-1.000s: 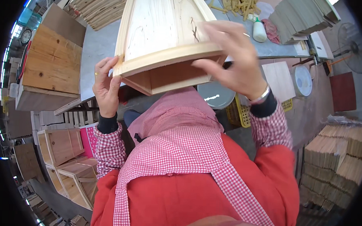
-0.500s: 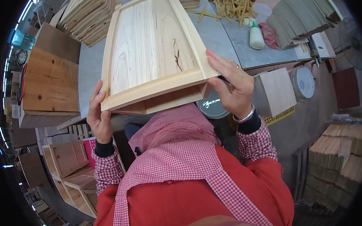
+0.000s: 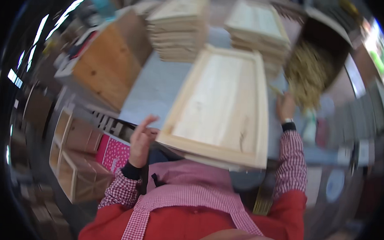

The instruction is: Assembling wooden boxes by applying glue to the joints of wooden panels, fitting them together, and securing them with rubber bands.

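Observation:
A shallow pale wooden box point(image 3: 214, 101) with a raised frame round its panel lies on the grey table, its near end reaching over the front edge. Beside its near left corner is my left hand point(image 3: 140, 144), fingers apart and the index finger raised; some fingertips meet or nearly meet the corner. My right hand point(image 3: 285, 108) has reached past the box's right side to the near edge of a heap of thin tan strips point(image 3: 307, 78). Motion blur smears its fingers, so whether they hold a strip does not show.
Stacks of framed wooden panels stand at the back, one on the left point(image 3: 179, 29) and one on the right point(image 3: 258, 30). A large brown wooden box point(image 3: 104, 69) is at the left. Right of the heap are a white bottle point(image 3: 310, 129) and a pink cloth point(image 3: 321, 132).
My right hand has let go of the wooden box and moved out to the strips. The box sits lower and farther right in view. My left hand's fingers have loosened from its corner.

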Motion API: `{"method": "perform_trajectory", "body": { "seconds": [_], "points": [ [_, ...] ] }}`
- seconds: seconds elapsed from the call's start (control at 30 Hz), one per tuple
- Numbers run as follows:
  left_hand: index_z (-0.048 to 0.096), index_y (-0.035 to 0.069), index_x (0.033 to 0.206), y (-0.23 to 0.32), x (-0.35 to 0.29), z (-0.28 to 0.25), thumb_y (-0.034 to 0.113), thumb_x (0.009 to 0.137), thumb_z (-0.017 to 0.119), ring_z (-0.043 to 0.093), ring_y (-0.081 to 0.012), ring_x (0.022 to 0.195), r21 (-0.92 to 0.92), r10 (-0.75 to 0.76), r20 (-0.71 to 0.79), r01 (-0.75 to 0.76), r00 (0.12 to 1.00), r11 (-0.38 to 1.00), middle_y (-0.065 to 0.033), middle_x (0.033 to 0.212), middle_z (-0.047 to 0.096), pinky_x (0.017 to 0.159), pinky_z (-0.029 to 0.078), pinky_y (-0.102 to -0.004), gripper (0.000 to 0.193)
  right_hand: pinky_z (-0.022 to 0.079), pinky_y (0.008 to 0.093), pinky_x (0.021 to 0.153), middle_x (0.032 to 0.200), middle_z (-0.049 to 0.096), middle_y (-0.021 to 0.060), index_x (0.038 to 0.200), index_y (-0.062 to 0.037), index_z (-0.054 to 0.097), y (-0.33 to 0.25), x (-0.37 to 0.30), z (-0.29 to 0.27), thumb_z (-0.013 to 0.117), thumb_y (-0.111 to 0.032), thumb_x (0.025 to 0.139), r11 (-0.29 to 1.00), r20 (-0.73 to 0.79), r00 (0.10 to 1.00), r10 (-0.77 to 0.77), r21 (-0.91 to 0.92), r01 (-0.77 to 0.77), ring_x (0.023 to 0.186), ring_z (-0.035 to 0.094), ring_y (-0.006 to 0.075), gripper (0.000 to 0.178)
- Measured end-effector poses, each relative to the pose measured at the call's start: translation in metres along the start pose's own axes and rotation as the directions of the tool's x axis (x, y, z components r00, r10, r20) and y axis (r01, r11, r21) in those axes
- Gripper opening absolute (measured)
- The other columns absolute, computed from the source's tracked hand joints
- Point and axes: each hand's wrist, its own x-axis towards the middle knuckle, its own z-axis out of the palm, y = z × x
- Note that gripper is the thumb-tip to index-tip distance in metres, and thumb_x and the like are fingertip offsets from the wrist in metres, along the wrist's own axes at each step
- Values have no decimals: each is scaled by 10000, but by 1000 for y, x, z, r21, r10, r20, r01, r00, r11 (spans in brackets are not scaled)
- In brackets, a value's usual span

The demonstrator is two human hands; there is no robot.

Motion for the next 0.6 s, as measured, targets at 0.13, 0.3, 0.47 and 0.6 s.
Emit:
{"method": "perform_trajectory", "body": {
  "seconds": [0.13, 0.3, 0.47, 0.6],
  "points": [
    [371, 0, 1386, -15, -32, -12, 327, 949, 512, 601, -161, 956, -38, -75, -158, 70, 985, 997, -130, 1285, 510, 848, 475, -288, 564, 479, 484, 761, 909, 635, 207, 993, -21, 640, -5, 28, 21, 571, -148, 806, 968, 186, 982, -44, -233, 88, 873, 600, 383, 236],
    [409, 22, 1368, -26, -56, -14, 267, 963, 498, 610, -156, 962, -49, -210, -269, 204, 940, 978, -92, 1238, 546, 835, 481, -285, 481, 484, 442, 700, 828, 643, 184, 954, -29, 647, -4, 76, 1, 580, -223, 852, 982, -40, 995, 93, 166, -86, 772, 614, 349, 229],
    [422, 28, 1361, -42, -32, -22, 257, 962, 504, 603, -147, 977, -150, -364, -185, 339, 913, 929, -71, 1222, 560, 829, 484, -279, 467, 479, 339, 649, 837, 678, 121, 945, 25, 651, 24, 95, -45, 567, -190, 884, 934, -224, 927, 302, 266, -240, 728, 617, 225, 239],
    [424, 11, 1351, -40, -36, -10, 227, 972, 483, 591, -135, 1000, -107, -266, -220, 248, 938, 963, -80, 1207, 565, 833, 487, -277, 440, 484, 436, 716, 874, 664, 199, 924, 7, 643, 36, 104, -37, 533, -330, 862, 977, -81, 979, -185, -120, 175, 805, 620, 390, 359]
  ]
}}
